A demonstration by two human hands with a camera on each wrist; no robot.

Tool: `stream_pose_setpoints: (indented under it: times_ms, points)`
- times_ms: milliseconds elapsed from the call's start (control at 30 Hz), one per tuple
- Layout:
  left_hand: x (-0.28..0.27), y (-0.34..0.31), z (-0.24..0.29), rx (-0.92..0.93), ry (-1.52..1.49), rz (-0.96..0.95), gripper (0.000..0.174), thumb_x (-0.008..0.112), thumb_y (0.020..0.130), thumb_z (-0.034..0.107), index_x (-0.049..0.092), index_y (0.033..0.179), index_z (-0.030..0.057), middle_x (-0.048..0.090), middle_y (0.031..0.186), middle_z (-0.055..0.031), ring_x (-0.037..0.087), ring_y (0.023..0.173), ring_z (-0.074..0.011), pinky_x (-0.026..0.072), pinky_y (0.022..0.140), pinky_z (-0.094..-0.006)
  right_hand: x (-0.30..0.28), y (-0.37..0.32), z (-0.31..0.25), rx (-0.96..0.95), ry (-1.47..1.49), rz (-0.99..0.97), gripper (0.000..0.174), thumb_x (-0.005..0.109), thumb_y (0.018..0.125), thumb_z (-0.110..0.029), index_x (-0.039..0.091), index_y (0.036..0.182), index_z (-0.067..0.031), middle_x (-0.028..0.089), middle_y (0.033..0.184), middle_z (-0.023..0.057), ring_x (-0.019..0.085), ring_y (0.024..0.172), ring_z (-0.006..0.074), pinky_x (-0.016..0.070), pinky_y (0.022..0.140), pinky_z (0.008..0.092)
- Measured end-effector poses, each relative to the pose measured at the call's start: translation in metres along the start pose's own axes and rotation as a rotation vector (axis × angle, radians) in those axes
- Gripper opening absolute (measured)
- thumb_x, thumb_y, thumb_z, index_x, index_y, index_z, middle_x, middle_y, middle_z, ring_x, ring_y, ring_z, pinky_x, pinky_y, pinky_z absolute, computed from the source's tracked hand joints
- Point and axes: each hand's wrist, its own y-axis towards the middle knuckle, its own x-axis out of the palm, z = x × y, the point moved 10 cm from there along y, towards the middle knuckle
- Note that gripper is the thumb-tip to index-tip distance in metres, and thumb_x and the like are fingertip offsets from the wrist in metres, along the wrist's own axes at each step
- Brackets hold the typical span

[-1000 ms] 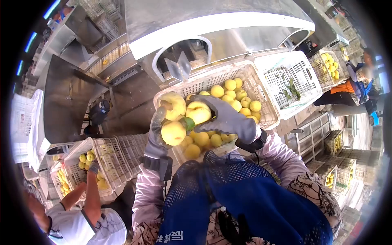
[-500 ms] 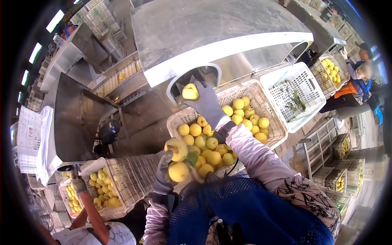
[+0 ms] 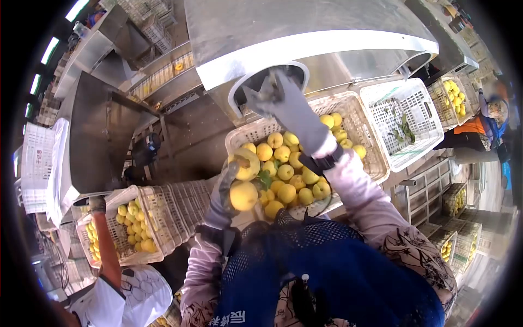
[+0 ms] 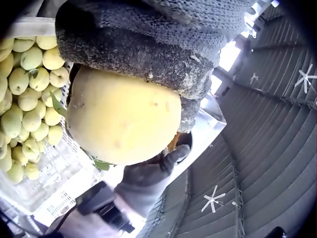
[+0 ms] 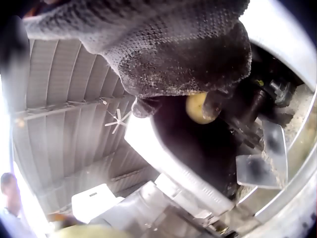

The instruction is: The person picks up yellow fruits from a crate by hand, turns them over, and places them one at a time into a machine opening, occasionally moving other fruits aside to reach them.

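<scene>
My gloved left hand [image 3: 219, 199] holds two yellow peaches over the front left of a crate [image 3: 351, 111]. The upper peach [image 3: 251, 173] shows a hollowed face; the lower one [image 3: 243, 195] is round and whole. Close up in the left wrist view, a large peach [image 4: 124, 116] sits under the glove's fingers. My gloved right hand [image 3: 289, 103] reaches into the arched opening [image 3: 239, 103] of a metal machine. There the right wrist view shows a yellow peach [image 5: 198, 108] at its fingers, a fingertip across it. Many loose peaches [image 3: 286, 173] lie in the crate below.
Beyond the opening's rim stands a V-shaped metal plate [image 5: 257, 171]. A white crate [image 3: 376, 106] with leaves [image 3: 403, 131] adjoins the peach crate. At left, another person's arm [image 3: 106, 234] reaches over a crate of peaches [image 3: 136, 223]. The machine's metal top [image 3: 305, 27] spans the front.
My right hand left the peaches held at my left hand, carried one peach forward and entered the machine opening. My left hand kept its two peaches. The other person's hand moved toward their machine.
</scene>
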Motion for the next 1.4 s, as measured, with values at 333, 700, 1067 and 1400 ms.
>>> stream_pose_setpoints:
  times_ms: [333,700,1067,1400]
  points:
    - [0.027,0.023,0.004,-0.138,-0.537,-0.092,0.062,0.07,0.101,0.015,0.042,0.156,0.0067,0.059,0.14,-0.0135,0.063,0.119,-0.0217,0.0581,0.094,-0.0341,0.041,-0.103,0.02,0.046,-0.585,-0.336,0.094,0.092,0.076,-0.028,0.043,0.152,-0.001,0.052,0.147,0.0248,0.055,0.134,0.0395,0.0482,0.109,0.0414]
    - [0.021,0.044,0.048,0.03,-0.449,0.004,0.06,0.066,0.097,0.0,0.045,0.153,-0.0006,0.057,0.145,-0.0127,0.06,0.128,-0.0214,0.0551,0.103,-0.0331,0.02,-0.087,0.016,0.169,0.088,-0.225,0.089,0.089,0.075,-0.011,0.046,0.153,-0.0088,0.058,0.145,0.0113,0.056,0.131,0.0227,0.0464,0.111,0.0352]
    - [0.036,0.063,0.051,0.14,-0.437,0.072,0.058,0.066,0.091,-0.008,0.05,0.146,0.001,0.062,0.136,-0.0137,0.063,0.123,-0.0223,0.0547,0.105,-0.0356,0.017,-0.084,0.019,0.14,-0.087,-0.133,0.094,0.086,0.078,-0.009,0.039,0.159,-0.0119,0.053,0.145,0.0211,0.057,0.13,0.0374,0.0508,0.106,0.0435]
    - [0.013,0.082,-0.025,-0.11,-0.421,-0.023,0.051,0.06,0.103,0.009,0.045,0.149,-0.0037,0.057,0.141,-0.0178,0.071,0.103,-0.026,0.0635,0.082,-0.0352,-0.012,-0.032,0.027,-0.098,-0.637,0.181,0.078,0.087,0.079,-0.028,0.049,0.143,-0.0055,0.059,0.132,0.0233,0.061,0.118,0.0434,0.0537,0.095,0.0478]
